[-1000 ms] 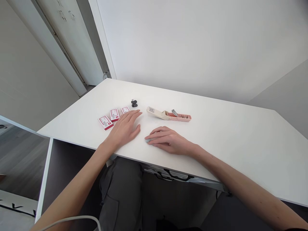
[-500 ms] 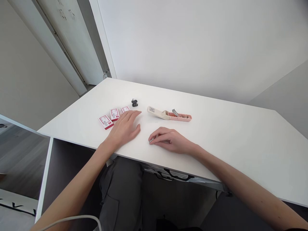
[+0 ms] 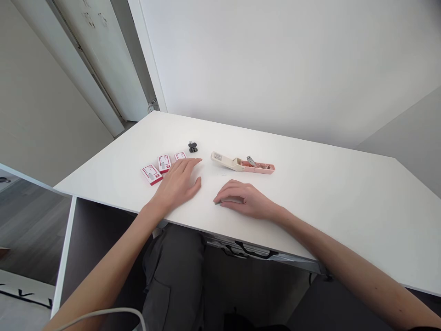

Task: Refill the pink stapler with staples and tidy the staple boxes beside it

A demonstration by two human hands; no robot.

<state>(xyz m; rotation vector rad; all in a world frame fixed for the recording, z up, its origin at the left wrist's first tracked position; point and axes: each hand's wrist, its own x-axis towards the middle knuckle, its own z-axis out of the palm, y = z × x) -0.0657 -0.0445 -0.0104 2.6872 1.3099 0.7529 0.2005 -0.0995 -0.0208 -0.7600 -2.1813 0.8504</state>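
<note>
My left hand (image 3: pixel 177 184) lies on the white desk (image 3: pixel 303 197), palm down with fingers stretched out and the thumb apart. Its fingers partly cover the nearest of three small red-and-white boxes (image 3: pixel 151 174). My right hand (image 3: pixel 243 198) rests on its side further right, fingers curved. A small grey metal strip (image 3: pixel 217 203), too small to name surely, is at the tips of its finger and thumb, touching the desk. Behind this hand lies an open hinged case (image 3: pixel 257 167), pink with a cream lid, holding small metal pieces. A silver metal part (image 3: pixel 251 161) sticks up from it.
A black staple remover (image 3: pixel 193 146) lies behind the boxes. The wall (image 3: pixel 275 69) rises at the desk's back edge. Under the front edge are drawers with black handles (image 3: pixel 257 251), and a pale cable (image 3: pixel 103 312) crosses at lower left.
The thumb of my right hand has shifted back a little, widening the gap to the fingers, and the grey strip sits flatter at the desk. My left hand has hardly moved.
</note>
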